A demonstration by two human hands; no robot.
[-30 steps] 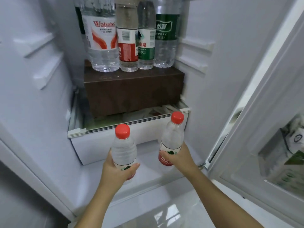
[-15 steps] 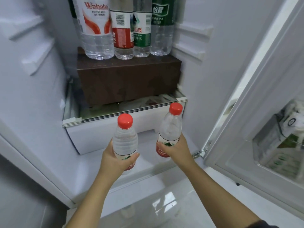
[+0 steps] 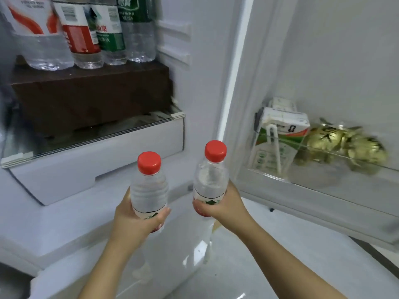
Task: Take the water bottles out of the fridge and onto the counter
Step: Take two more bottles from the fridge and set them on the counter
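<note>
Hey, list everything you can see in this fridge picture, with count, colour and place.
small water bottles: two, clear with red caps, in the left grip and right grip.
large bottles: four, clear, red, green and white labels, on the box.
box: one, brown, on the glass shelf.
drawer: one, white, under that shelf.
cartons: at least two, white and green, door shelf.
foil packets: count unclear, gold, beside the cartons.
left grip: one, holds the left bottle.
right grip: one, holds the right bottle.

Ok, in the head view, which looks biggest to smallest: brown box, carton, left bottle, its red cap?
1. Brown box
2. Carton and left bottle: they look alike, and the bottle is nearer the camera, so no ranking
3. Red cap
</note>
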